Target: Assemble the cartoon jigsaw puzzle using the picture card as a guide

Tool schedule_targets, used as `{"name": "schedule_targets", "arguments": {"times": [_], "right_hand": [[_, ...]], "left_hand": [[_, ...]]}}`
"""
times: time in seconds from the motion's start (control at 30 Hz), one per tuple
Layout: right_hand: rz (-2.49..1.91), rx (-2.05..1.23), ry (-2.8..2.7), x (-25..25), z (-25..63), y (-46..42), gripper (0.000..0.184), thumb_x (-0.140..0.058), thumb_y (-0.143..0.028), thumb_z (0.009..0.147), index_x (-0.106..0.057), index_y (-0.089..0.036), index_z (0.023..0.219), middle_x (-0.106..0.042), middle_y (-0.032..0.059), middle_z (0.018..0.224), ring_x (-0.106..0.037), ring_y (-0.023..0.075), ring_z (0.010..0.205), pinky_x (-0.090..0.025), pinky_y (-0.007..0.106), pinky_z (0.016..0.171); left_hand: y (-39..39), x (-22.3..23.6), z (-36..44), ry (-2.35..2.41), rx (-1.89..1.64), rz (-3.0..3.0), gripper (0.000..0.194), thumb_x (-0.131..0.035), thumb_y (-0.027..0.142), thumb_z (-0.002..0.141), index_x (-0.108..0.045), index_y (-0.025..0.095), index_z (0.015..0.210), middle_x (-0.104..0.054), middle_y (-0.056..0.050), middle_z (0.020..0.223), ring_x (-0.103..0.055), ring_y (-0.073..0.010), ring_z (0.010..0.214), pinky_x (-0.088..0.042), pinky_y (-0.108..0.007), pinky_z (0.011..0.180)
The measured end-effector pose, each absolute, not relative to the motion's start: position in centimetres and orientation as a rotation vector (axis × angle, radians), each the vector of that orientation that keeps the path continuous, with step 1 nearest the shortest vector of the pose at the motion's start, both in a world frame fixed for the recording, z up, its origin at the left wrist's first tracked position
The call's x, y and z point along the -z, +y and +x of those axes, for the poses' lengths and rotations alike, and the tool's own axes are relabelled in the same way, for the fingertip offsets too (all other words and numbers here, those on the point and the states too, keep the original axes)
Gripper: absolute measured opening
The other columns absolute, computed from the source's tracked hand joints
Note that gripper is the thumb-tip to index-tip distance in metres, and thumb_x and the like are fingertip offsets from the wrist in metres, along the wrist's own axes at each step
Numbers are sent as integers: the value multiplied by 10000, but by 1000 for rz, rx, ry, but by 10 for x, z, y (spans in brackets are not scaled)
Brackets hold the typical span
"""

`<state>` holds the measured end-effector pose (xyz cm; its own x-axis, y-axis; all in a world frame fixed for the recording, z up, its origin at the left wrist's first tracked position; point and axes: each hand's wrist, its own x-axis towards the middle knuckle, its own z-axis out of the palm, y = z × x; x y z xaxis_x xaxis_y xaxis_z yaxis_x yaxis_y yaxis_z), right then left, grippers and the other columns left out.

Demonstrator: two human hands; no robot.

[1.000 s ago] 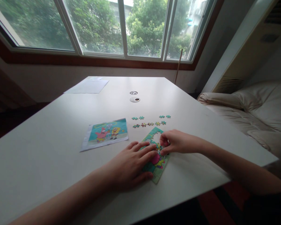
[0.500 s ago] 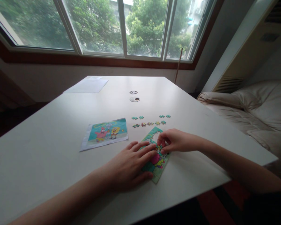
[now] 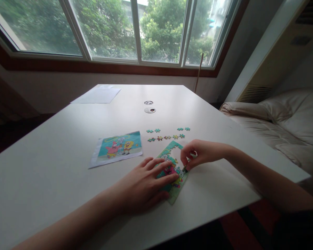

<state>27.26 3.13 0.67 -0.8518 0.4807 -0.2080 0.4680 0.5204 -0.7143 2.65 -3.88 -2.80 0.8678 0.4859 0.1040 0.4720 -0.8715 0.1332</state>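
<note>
A partly filled jigsaw puzzle (image 3: 173, 196) in green, pink and yellow lies at a slant on the white table, with a pale gap in its upper part. My left hand (image 3: 146, 178) rests flat across its left side, fingers stretched out and covering part of the picture. Over the right edge, my right hand (image 3: 200, 152) pinches a small dark-and-light puzzle piece (image 3: 184, 169) between thumb and finger, touching the puzzle. Several loose pieces (image 3: 167, 137) lie in two rows just beyond. To the left is a printed cartoon picture (image 3: 120, 148) on paper.
White sheets (image 3: 96, 95) lie at the far left of the table (image 3: 54, 149). Two round metal-rimmed fittings (image 3: 150, 110) sit near its far middle. A leather sofa (image 3: 281, 121) stands to the right, and a wide window (image 3: 138, 31) is behind.
My right hand has shifted a little right, from the puzzle's middle to its right edge, showing more of the gap. My left fingers have slid slightly across the puzzle.
</note>
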Motion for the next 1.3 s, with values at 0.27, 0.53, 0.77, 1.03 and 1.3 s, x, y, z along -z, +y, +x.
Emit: {"name": "schedule_targets", "arguments": {"times": [0.27,0.53,0.77,1.03,1.3], "right_hand": [[-865,-1137,-2623,0,263,17,121,-640,-247,730,-644,-135,777,-581,-11,657,-482,73,592,-387,171,542],[-959,-1173,-2496,6,253,15,147,-599,-265,753,-628,-123,776,-556,-5,640,-462,77,577,-364,181,521],[-998,-1193,-2440,12,254,20,180,-571,-299,769,-596,-121,783,-501,-22,614,-415,77,557,-336,194,511],[-1123,-1144,-2485,6,261,27,167,-571,-285,755,-594,-120,748,-517,-17,614,-441,88,570,-330,205,527],[-1187,-1231,-2560,3,262,26,185,-575,-290,742,-630,-114,764,-548,-3,629,-461,96,583,-348,212,539]], "left_hand": [[-39,25,17,789,-224,2972,329,-437,336,905,-463,251,1222,-477,-64,1302,-396,-289,1187,-286,-467,979],[-43,21,17,887,-202,3003,285,-443,369,903,-507,218,1136,-508,-76,1257,-442,-282,1134,-333,-443,935],[-47,27,23,908,-135,3047,424,-401,422,915,-390,275,1313,-472,-105,1280,-464,-325,1108,-375,-488,877],[-48,26,18,876,-135,3052,415,-402,423,918,-396,294,1312,-452,-93,1320,-463,-329,1124,-381,-491,881],[-44,26,12,836,-162,3020,433,-449,424,901,-400,308,1315,-439,-69,1350,-452,-315,1167,-345,-466,946]]}}
